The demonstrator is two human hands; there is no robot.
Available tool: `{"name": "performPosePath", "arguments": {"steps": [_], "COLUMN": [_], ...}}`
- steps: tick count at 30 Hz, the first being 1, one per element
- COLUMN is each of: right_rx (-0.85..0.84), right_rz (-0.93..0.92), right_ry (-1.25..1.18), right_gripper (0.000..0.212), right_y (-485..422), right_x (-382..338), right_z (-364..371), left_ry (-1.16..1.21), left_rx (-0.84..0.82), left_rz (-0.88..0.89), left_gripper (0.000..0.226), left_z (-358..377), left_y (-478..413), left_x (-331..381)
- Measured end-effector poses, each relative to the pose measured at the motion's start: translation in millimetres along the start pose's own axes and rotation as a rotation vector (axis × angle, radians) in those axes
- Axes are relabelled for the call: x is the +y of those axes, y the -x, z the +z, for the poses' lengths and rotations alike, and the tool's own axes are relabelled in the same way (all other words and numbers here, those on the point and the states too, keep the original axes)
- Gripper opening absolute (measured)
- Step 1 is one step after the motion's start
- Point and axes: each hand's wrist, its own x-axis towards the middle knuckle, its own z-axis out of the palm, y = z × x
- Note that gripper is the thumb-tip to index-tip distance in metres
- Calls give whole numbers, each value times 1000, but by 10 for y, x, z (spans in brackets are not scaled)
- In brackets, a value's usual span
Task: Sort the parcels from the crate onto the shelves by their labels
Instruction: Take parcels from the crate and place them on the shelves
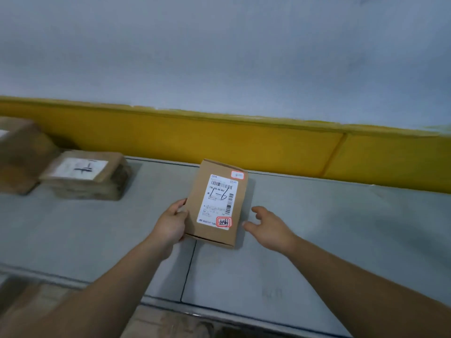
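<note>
A small brown cardboard parcel (216, 203) lies on the grey shelf (317, 228), its white label facing up with "1-6" handwritten on it. My left hand (172, 224) grips the parcel's left edge, thumb on top. My right hand (268, 228) hovers just right of the parcel with fingers spread, apart from it or barely touching its edge.
Two other brown parcels stand at the left of the shelf: a labelled one (85, 175) and a larger one (19, 152) behind it. A yellow band (244, 142) runs along the wall behind. Cardboard boxes (170, 323) show below the shelf's front edge.
</note>
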Motion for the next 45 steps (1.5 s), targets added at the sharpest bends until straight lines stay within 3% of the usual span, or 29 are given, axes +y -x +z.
{"name": "performPosePath", "arguments": {"steps": [7, 14, 21, 26, 30, 37, 45], "right_rx": [-232, -357, -499, -599, -633, -711, -562], "right_rz": [-234, -357, -390, -347, -321, -283, -82], "right_ry": [-7, 84, 106, 127, 127, 110, 37], "right_gripper": [70, 77, 72, 69, 73, 55, 57], "right_y": [369, 752, 1328, 1593, 1422, 990, 516], "right_x": [-754, -1552, -2300, -2662, -2886, -3373, -3609], "right_z": [618, 1599, 3207, 3955, 4390, 5021, 5842], "left_ry": [166, 264, 364, 404, 430, 469, 336], "left_rx": [223, 416, 546, 594, 597, 600, 349], "left_rz": [-17, -21, -102, -203, -252, -342, -368], "left_gripper": [38, 34, 34, 36, 39, 42, 39], "left_z": [-842, -2063, -3554, -4297, -4648, -5180, -5782], "left_y": [571, 965, 1324, 1421, 1219, 683, -360], "left_x": [-384, -1005, -1878, -2332, -2567, -2972, -3419]}}
